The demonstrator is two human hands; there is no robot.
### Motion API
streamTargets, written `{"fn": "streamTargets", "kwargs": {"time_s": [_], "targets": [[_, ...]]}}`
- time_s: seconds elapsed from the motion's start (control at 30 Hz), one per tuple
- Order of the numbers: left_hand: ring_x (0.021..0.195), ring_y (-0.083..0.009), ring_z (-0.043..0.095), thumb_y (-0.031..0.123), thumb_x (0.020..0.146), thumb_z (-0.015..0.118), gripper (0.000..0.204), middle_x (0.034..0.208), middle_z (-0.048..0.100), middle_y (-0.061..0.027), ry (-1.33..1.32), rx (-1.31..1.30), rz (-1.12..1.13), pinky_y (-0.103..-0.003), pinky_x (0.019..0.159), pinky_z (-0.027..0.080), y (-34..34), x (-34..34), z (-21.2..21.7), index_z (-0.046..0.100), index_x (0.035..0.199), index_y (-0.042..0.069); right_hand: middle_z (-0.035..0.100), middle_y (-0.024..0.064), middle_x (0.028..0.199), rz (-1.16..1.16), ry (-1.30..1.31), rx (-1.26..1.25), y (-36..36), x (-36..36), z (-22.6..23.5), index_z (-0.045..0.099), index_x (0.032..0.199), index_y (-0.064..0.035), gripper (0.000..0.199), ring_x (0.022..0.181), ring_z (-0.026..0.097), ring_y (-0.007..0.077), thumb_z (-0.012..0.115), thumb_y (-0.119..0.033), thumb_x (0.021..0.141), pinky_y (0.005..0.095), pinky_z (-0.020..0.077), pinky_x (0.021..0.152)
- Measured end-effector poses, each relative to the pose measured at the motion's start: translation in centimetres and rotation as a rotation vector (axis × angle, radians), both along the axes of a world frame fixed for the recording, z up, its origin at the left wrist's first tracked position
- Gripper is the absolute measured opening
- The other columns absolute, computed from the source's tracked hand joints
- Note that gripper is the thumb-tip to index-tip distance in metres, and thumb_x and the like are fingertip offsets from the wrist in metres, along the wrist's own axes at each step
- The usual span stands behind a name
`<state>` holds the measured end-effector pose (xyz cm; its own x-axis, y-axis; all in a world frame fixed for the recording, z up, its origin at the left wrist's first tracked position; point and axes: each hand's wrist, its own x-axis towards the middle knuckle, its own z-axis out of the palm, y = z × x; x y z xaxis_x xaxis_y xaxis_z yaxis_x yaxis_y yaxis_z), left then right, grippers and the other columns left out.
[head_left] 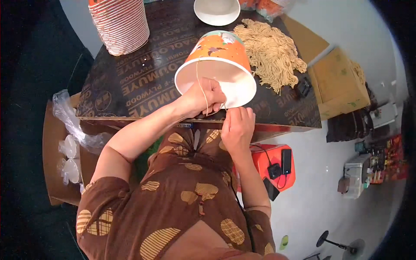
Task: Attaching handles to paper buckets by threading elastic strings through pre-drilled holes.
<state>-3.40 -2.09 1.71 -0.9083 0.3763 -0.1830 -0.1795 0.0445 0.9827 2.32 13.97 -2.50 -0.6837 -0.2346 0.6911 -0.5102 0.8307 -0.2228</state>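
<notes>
An orange paper bucket with a white inside lies tipped on the dark table, its open mouth toward me. A thin beige string hangs from the upper rim and runs down across the mouth. My left hand is in front of the opening, its fingers closed on the string. Just below the lower right of the rim, my right hand pinches the string's other part near the table edge. The fingertips of both hands are partly hidden.
A tall stack of paper buckets stands at the far left. A white bowl-like container sits behind the bucket, and a heap of beige strings lies to its right. A cardboard box is beyond the table's right side; an orange stool holds black devices.
</notes>
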Motion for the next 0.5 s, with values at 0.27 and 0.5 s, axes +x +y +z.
{"fn": "streamTargets", "kwargs": {"time_s": [0.27,0.5], "targets": [[0.036,-0.0072,0.04,0.013,0.085,0.068,0.02,0.051,0.054,-0.0023,-0.014,0.022,-0.037,-0.023,0.034,0.024,0.63,-0.21,0.16,0.061,0.069,0.002,0.05,0.0115,0.075,0.038,-0.01,-0.016,0.27,-0.18,0.16,0.052,0.084,-0.005,0.009,0.074,0.049,0.031,0.06,-0.004,0.08,0.0433,0.0374,0.066],[0.04,-0.0086,0.047,0.013,0.081,0.068,0.019,0.052,0.054,-0.0028,0.138,-0.16,-0.082,-0.024,0.036,0.032,0.83,-0.5,-0.36,0.06,0.068,0.002,0.053,0.012,0.075,0.044,-0.021,-0.101,0.3,-0.19,-0.05,0.054,0.08,-0.0041,0.006,0.073,0.05,0.0322,0.058,-0.001,0.082,0.0429,0.0374,0.066]]}}
